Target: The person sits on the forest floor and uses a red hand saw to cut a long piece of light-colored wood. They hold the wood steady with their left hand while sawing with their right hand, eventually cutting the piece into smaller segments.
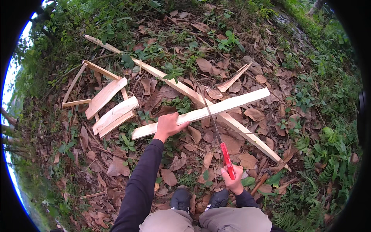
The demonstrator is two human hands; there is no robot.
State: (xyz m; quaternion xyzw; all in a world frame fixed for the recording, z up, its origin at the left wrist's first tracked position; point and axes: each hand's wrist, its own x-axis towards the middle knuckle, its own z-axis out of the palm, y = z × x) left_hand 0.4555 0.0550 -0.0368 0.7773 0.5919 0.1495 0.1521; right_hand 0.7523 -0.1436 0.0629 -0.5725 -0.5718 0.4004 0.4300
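Note:
A pale wooden board (239, 99) lies slanted across a longer, narrow wooden strip (176, 86), crossing it near the middle of the view. My left hand (167, 125) grips the board near its left end, thumb along the top face. In my right hand (233, 179) is the red handle of a hand saw (214, 127). The saw's thin blade points away from me and lies across the board, close to where the two pieces cross. Whether the teeth have cut into the wood cannot be made out.
To the left sits a small wooden frame (74, 84) with slats (106, 97) across it. A split sliver of wood (235, 78) lies beyond the board. Dry brown leaves and green plants cover the ground. My shoes (180, 200) stand near the lower edge, and ferns (305, 205) grow at the right.

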